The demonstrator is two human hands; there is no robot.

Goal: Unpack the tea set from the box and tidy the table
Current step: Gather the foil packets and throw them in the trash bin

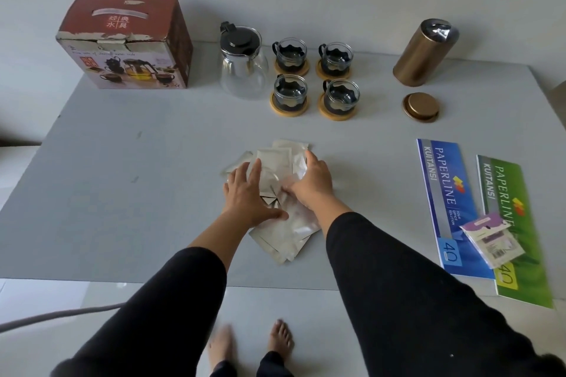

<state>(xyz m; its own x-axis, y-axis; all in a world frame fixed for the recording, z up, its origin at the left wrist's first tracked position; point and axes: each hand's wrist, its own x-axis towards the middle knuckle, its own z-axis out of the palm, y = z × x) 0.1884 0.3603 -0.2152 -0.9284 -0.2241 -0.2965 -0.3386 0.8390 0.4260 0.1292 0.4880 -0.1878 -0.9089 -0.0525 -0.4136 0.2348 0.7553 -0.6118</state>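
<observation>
— While both sleeves reach over the grey desk (122, 162), where are the hands?
— On the heap of silver sachets (284, 232) near the front middle. The left hand (249, 193) lies flat on it with fingers spread and straight; the right hand (311, 182) cups the heap's right edge, fingers bent over the packets.
— And the tea set?
— Out of the box (125, 43), which stands shut at the back left. Just right of it is the glass teapot (243, 63) with its black lid, then four glass cups (315, 76) on round wooden coasters, two by two.
— Anything else?
— A bronze tin (424, 53) at the back right, its lid (421, 106) lying on the desk in front of it. Two Paperline receipt books, blue (448, 208) and green (517, 232), lie at the right with a small packet (491, 239) across both.
</observation>
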